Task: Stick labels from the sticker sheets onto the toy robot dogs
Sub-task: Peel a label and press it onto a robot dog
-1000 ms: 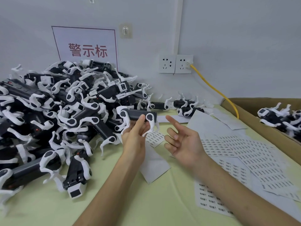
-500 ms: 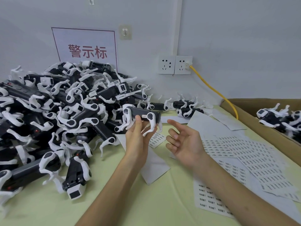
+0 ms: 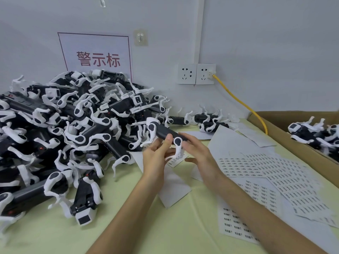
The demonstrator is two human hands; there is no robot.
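The dog (image 3: 164, 132) hangs above the tabletop (image 3: 128, 226), its long axis left to right. The left hand (image 3: 157, 156) pinches its middle. The right hand (image 3: 200, 153), fingers straight, touches its right end, nearer the sheets (image 3: 256, 167).

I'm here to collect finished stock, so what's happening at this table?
A person is labelling toy robot dogs. The left hand grips one dog above the table; the right hand has its fingers on the dog's right end, gripping or just pressing, I cannot tell. A big pile of dogs lies on the left, sticker sheets on the right, and a cardboard box beyond them holds a few more.
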